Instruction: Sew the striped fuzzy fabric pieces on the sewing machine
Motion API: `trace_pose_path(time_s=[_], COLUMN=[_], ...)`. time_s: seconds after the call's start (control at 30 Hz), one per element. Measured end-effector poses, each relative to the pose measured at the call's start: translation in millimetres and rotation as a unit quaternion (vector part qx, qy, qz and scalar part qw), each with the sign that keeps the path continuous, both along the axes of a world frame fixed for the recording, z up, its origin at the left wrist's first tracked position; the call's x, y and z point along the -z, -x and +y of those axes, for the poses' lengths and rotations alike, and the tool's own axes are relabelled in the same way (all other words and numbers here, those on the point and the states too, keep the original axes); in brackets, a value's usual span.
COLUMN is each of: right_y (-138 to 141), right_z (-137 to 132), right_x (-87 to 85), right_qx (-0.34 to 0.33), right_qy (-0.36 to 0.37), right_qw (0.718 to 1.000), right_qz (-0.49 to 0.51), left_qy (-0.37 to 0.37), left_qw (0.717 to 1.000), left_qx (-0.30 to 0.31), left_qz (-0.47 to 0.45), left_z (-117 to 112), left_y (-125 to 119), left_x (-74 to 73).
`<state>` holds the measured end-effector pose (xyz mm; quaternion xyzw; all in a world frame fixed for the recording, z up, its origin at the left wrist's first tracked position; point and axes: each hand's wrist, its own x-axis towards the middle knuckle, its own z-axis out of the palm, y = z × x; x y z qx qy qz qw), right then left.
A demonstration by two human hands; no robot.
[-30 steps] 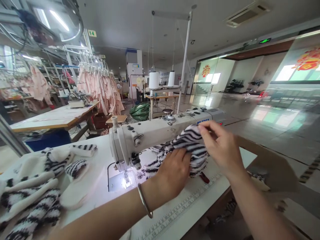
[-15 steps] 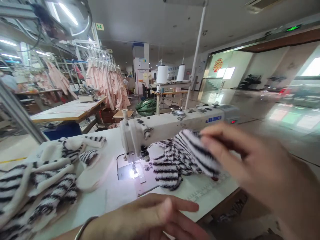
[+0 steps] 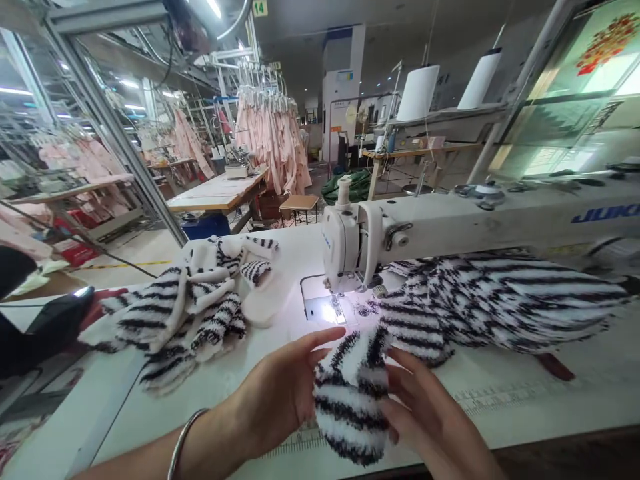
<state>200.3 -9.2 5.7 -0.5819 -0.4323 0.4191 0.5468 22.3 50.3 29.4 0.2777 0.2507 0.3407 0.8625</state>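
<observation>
A small striped piece (image 3: 350,403) of fluffy black and white cloth is between the two hands, at about 6 o'clock in the view. The left hand (image 3: 277,383) is at its 9 o'clock side; the upper digit is stretched toward the top edge, while the other fingers are mostly hidden, so I cannot tell whether they are closed on the cloth. The right hand (image 3: 427,410) is at its 3 o'clock side, with bent fingers gripping the edge. A metal bracelet (image 3: 184,441) is around the left wrist.

Measured from this piece, the lit needle plate (image 3: 316,308) lies between 11 and 12 o'clock, below the head of the white sewing machine (image 3: 450,227). At 2 o'clock, a large striped cloth (image 3: 505,303) rests beside the machine, and a dark red object (image 3: 556,367) shows just under its lower edge. At 10 o'clock there is a loose heap of striped pieces (image 3: 200,303) on the white tabletop (image 3: 280,267). Farther away, two white thread cones (image 3: 418,93) stand around 1 o'clock, and pink garments (image 3: 273,140) hang on a rack around 11 o'clock
</observation>
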Motion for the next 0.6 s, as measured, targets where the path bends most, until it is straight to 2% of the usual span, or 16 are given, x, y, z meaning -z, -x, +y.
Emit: trace_pose_path(time_s=[0.07, 0.13, 0.2, 0.3, 0.4, 0.5, 0.6], right_y=[7, 8, 4, -3, -6, -5, -4], right_z=[2, 3, 2, 1, -1, -3, -5], right_x=[-0.2, -2.5, -4.6, -4.8, -3.4, -3.0, -4.2], right_qx=[-0.028, -0.042, -0.053, -0.069, -0.073, -0.057, -0.051], right_qy=[0.039, 0.051, 0.045, 0.060, 0.069, 0.074, 0.077], right_qw=[0.998, 0.997, 0.998, 0.996, 0.995, 0.996, 0.996], right_qz=[0.043, 0.029, 0.004, -0.014, 0.004, 0.014, 0.007], left_qy=[-0.032, -0.088, -0.113, -0.055, -0.004, -0.048, -0.073], left_qw=[0.999, 0.991, 0.981, 0.990, 0.998, 0.996, 0.990], left_qx=[0.001, -0.013, -0.023, -0.024, 0.006, 0.026, 0.008], left_qz=[0.028, 0.103, 0.158, 0.131, 0.066, 0.074, 0.124], left_z=[-2, -3, -4, -1, 2, 1, -2], left_y=[0, 1, 1, 0, -1, 0, 1], left_x=[1.6, 3.3, 5.1, 7.2, 7.0, 6.4, 9.5])
